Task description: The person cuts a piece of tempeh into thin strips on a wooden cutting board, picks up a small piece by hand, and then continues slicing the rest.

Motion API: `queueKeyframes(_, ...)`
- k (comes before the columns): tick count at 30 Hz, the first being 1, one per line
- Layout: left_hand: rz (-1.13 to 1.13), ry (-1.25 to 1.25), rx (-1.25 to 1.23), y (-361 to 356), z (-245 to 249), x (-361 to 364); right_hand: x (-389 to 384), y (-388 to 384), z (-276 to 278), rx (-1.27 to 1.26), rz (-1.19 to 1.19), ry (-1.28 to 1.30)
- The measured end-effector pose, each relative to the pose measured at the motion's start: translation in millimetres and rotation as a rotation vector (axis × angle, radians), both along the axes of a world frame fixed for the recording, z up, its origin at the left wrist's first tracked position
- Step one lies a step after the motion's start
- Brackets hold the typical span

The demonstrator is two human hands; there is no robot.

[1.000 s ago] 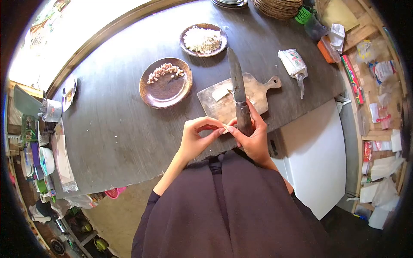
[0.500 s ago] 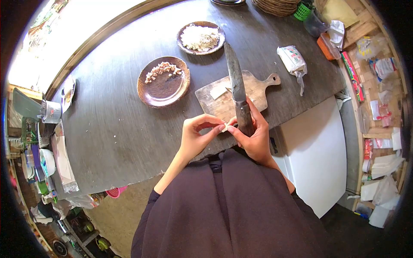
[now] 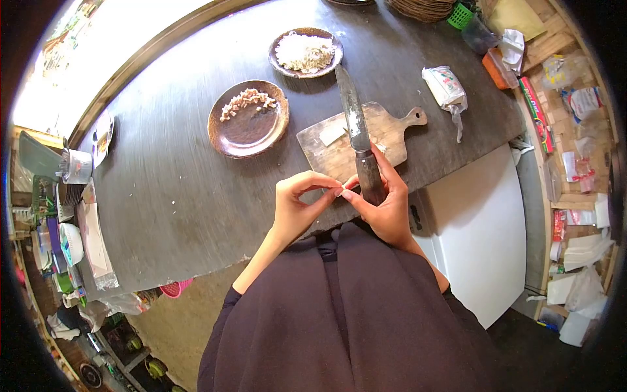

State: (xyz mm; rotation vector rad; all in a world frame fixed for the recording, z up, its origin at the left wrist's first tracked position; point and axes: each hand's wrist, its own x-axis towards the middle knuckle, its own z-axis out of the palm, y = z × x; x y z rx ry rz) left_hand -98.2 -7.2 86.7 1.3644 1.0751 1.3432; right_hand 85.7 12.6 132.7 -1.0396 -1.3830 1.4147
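Note:
My right hand is wrapped round the dark handle of a large knife, its blade pointing away over the wooden cutting board. The thumb and forefinger of that hand meet the pinched fingertips of my left hand. Between them sits a small pale piece of food, mostly covered by the fingers. Both hands are just off the near edge of the board. On the board lie a pale flat piece and a small whitish bit by the knife.
A brown plate holds small pinkish-brown diced pieces. Behind it, another plate carries a pile of white shreds. To the right lies a white plastic packet on the dark table. Shelves with kitchen things flank both sides.
The pale piece between my fingertips is now less visible, with the fingers closer over it. The knife tip has swung slightly left. A whitish bit on the board has come into sight.

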Motion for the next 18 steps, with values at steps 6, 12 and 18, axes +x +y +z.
queueKeyframes(6, 0.049, 0.135, 0.086, -3.0, 0.7, 1.4, -2.3, -1.6, -4.3, 0.039, -0.008, -0.020)
queueKeyframes(12, 0.067, -0.095, -0.065, -6.9, 2.5, 7.3, -3.3, -1.6, -8.4, 0.055, -0.044, 0.000)
queueKeyframes(18, 0.097, -0.139, -0.095, -7.1, -1.0, 10.2, -1.3, -2.6, -10.6, 0.016, -0.090, -0.013)
